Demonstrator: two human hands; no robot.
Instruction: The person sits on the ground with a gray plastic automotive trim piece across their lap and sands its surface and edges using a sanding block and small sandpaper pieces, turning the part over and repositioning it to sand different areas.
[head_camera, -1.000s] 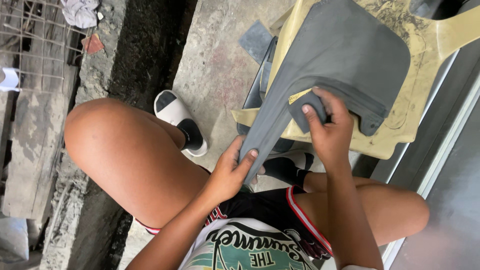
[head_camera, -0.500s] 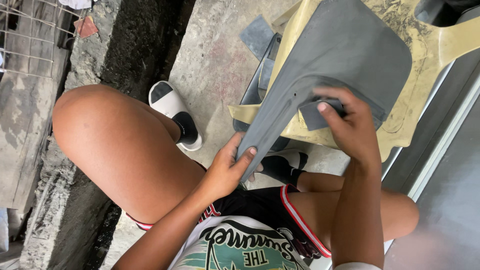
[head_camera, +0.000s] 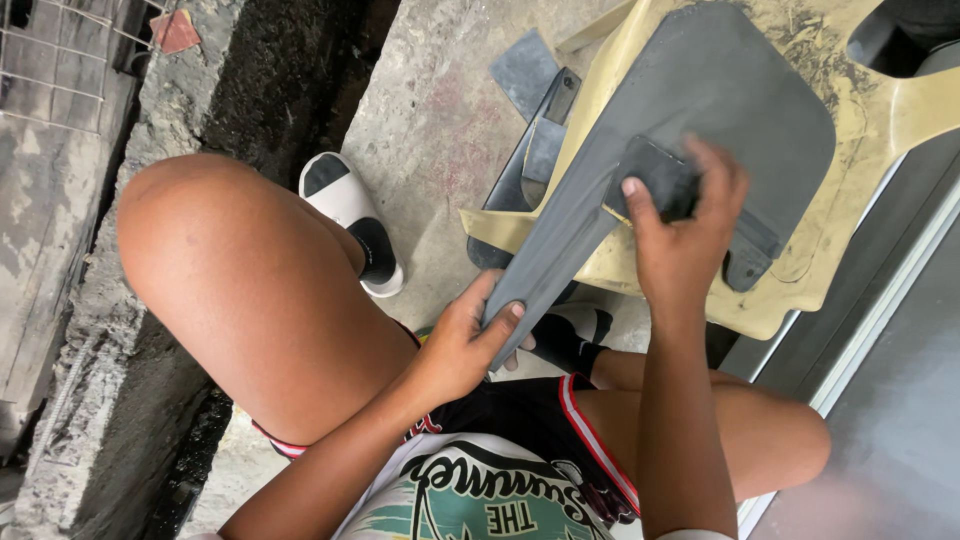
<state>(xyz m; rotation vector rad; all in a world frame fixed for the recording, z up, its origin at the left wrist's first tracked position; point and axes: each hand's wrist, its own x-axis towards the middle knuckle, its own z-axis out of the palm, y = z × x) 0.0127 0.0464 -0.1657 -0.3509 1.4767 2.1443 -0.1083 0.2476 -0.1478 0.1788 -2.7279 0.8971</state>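
Observation:
A large grey rubber sheet (head_camera: 720, 90) lies over the seat of a dirty yellow plastic chair (head_camera: 880, 110), with its narrow end hanging toward me. My left hand (head_camera: 465, 345) pinches that lower end of the sheet between thumb and fingers. My right hand (head_camera: 685, 240) presses a small dark block (head_camera: 655, 180) flat against the sheet's middle. I am seated, with my bare knees on both sides of the work.
A white slide sandal (head_camera: 345, 215) on my foot rests on the concrete floor. Grey flat scraps (head_camera: 525, 70) and a dark tool lie by the chair's left edge. A deep dirt-lined gutter (head_camera: 290, 70) runs along the left. A metal frame edge (head_camera: 880, 310) borders the right.
My right hand has slid with the small block up and to the right along the sheet. My left hand keeps its grip on the lower end. The camera has shifted slightly.

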